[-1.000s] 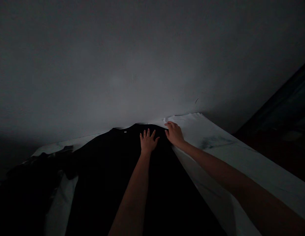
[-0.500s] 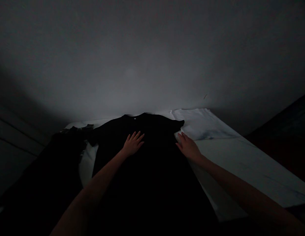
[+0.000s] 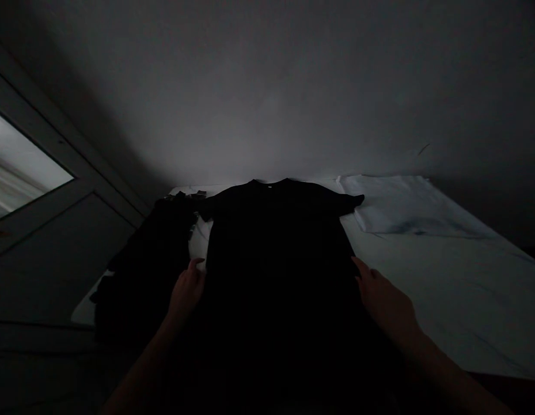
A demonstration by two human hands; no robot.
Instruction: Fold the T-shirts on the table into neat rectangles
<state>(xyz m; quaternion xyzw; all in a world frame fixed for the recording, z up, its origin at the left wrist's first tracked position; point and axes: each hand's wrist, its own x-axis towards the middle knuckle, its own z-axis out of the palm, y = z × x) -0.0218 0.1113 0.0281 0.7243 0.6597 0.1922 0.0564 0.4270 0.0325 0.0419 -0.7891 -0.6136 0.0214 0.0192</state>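
Observation:
A black short-sleeved T-shirt (image 3: 276, 242) lies flat and spread out on a white sheet (image 3: 448, 282), its collar at the far end. My left hand (image 3: 186, 291) rests open at the shirt's left side edge, its fingertips near a patch of white sheet. My right hand (image 3: 382, 300) lies open against the right side edge, fingers pointing up and to the left. Neither hand visibly grips the cloth. The shirt's lower part fades into darkness, so its hem is hidden.
A heap of dark cloth (image 3: 146, 271) lies left of the shirt, partly on the sheet. A folded white cloth (image 3: 401, 202) lies at the far right. A grey wall (image 3: 267, 86) rises behind, and a glazed door or window (image 3: 16, 167) shows at the left.
Both hands have slid towards me along the shirt's sides and moved farther apart. The view has risen and widened, showing the whole upper shirt and the glazed panel at left.

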